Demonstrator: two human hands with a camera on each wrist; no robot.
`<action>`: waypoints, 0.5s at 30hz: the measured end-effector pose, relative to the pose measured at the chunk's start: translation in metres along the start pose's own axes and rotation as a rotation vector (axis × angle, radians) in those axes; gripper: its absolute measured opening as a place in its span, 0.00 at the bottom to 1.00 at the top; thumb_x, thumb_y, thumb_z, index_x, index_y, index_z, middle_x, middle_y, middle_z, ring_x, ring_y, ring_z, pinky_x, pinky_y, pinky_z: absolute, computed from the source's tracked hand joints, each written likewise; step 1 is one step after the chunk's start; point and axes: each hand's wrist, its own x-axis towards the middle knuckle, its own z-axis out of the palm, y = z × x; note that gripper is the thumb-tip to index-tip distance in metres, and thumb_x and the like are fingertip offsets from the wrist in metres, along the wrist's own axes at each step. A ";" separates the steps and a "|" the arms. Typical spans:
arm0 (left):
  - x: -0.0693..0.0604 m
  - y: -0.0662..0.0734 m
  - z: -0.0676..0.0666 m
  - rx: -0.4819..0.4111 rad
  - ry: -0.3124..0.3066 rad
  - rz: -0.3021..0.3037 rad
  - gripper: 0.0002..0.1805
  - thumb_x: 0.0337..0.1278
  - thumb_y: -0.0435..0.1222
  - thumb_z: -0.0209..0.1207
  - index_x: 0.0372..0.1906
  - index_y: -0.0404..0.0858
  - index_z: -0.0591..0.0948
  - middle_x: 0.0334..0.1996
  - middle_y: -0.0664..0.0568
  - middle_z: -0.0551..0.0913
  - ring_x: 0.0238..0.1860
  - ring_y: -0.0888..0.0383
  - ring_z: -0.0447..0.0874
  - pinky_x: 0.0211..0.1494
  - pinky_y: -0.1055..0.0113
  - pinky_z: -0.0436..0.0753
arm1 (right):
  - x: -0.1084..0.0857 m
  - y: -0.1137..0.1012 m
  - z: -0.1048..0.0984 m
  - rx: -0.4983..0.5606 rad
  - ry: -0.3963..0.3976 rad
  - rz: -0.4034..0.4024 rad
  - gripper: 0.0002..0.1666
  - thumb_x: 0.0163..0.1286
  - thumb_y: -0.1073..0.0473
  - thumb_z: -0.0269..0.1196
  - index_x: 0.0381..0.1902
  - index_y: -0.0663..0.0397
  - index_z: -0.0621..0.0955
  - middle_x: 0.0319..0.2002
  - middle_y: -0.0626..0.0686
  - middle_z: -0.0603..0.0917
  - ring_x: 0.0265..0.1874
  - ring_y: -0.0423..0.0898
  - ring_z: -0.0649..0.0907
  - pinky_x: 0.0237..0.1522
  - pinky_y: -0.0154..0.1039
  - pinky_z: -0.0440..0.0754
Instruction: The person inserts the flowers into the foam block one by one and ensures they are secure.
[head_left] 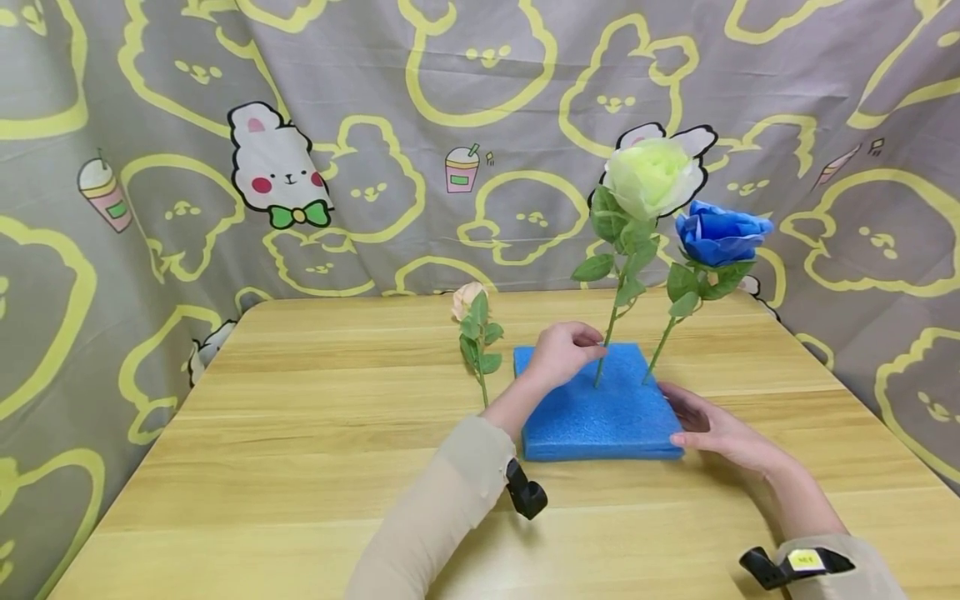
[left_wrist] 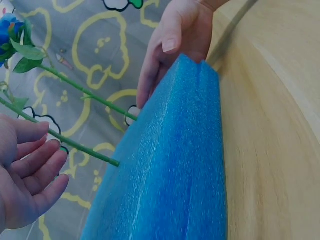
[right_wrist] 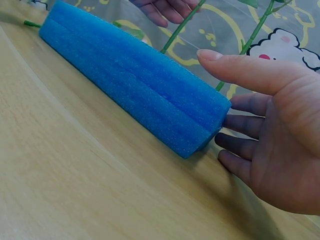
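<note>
Nearest the head camera is the left sleeve [head_left: 438,504], crossing the near part of the wooden bench [head_left: 300,475]. On the bench, right of its middle, lies a blue foam block [head_left: 600,421], broad face up. Two tall roses stand in it, both leaning to the right: a pale green rose [head_left: 632,208] near its middle and a blue rose [head_left: 722,237] by its right edge. The smaller pink rose [head_left: 472,329] lies loose on the bench, just left of the block; its long axis runs away from the person, bloom at the far end, part of the stem hidden behind the left arm. The left hand [head_left: 558,357] is clearly the nearer to it, the rose lying on its left; its fingertips meet the pale green rose's stem, loosely bent, whether pinching I cannot tell. The right hand [head_left: 716,435], fingers relaxed and spread, rests round the block's near right corner.
</note>
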 end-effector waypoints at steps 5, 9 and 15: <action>-0.008 -0.004 -0.011 -0.008 0.015 -0.007 0.12 0.55 0.38 0.62 0.43 0.37 0.82 0.34 0.55 0.82 0.37 0.61 0.78 0.35 0.72 0.77 | -0.001 0.001 0.000 -0.006 0.002 0.001 0.41 0.65 0.69 0.56 0.68 0.74 0.47 0.66 0.76 0.46 0.57 0.21 0.61 0.54 0.18 0.61; -0.017 -0.006 -0.027 -0.013 0.042 -0.018 0.11 0.57 0.40 0.61 0.41 0.37 0.83 0.33 0.54 0.82 0.34 0.61 0.79 0.35 0.71 0.77 | -0.001 0.000 0.000 -0.001 0.002 0.006 0.41 0.65 0.69 0.56 0.69 0.73 0.47 0.67 0.76 0.46 0.57 0.21 0.61 0.54 0.18 0.61; -0.028 -0.017 -0.056 -0.115 0.119 -0.035 0.12 0.59 0.40 0.59 0.41 0.35 0.82 0.30 0.51 0.84 0.32 0.59 0.81 0.38 0.68 0.80 | 0.000 -0.001 0.000 -0.008 0.008 0.009 0.41 0.65 0.69 0.56 0.69 0.71 0.48 0.67 0.75 0.47 0.57 0.21 0.61 0.54 0.18 0.61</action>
